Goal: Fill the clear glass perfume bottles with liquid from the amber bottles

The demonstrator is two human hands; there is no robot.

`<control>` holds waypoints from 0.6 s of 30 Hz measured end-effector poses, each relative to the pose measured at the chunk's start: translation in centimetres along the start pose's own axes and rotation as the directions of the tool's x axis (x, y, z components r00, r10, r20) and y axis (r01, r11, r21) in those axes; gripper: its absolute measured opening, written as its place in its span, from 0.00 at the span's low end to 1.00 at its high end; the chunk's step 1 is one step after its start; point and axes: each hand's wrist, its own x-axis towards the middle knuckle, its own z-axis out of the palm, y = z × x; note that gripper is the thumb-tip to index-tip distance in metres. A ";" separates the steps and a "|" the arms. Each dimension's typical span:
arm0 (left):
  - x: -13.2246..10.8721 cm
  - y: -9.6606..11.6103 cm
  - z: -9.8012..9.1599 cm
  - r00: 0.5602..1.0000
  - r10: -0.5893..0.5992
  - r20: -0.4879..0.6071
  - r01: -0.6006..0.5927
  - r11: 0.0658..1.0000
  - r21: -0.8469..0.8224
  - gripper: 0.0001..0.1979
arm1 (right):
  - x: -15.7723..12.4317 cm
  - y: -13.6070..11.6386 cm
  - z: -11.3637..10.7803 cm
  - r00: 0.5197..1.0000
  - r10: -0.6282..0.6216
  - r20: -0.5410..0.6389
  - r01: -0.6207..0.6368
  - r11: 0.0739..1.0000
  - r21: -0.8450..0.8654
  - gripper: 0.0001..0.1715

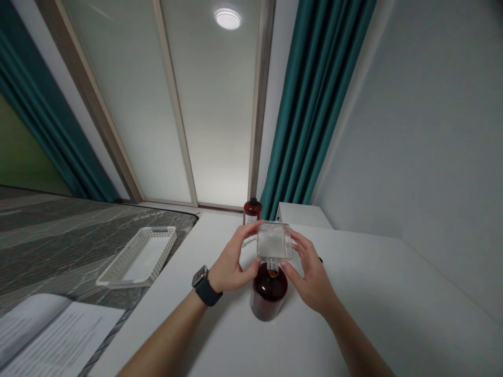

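Observation:
A clear square bottle (274,241) is held upside down, its neck set into the mouth of a dark brown bottle (269,293) that stands on the white table (393,314). My left hand (231,262), with a dark watch on its wrist, grips the clear bottle's left side, thumb down near the neck. My right hand (310,272) grips its right side. Both hands have their fingers curled round the clear bottle.
A second dark brown bottle (252,210) stands at the table's far edge by the teal curtain (314,104). A white slatted tray (139,257) and an open booklet (47,335) lie on the grey patterned surface to the left. A white box (304,214) sits behind.

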 end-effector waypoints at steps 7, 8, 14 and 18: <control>0.0 0.0 0.0 1.000 0.007 -0.003 -0.007 1.000 0.009 0.40 | 0.1 -0.1 0.0 1.000 0.005 -0.001 -0.005 1.000 0.004 0.33; 0.0 0.0 0.0 1.000 0.009 -0.002 -0.009 1.000 0.015 0.40 | 0.1 -0.1 0.0 1.000 0.004 -0.002 -0.004 1.000 0.004 0.33; 0.1 0.0 -0.1 1.000 0.028 -0.005 -0.028 0.999 0.037 0.41 | 0.1 0.0 0.0 1.000 -0.006 0.001 0.006 1.000 -0.016 0.33; 0.1 0.1 -0.1 1.000 0.031 -0.003 -0.031 0.999 0.037 0.41 | 0.1 0.0 0.0 1.000 -0.007 -0.001 0.007 1.000 -0.025 0.33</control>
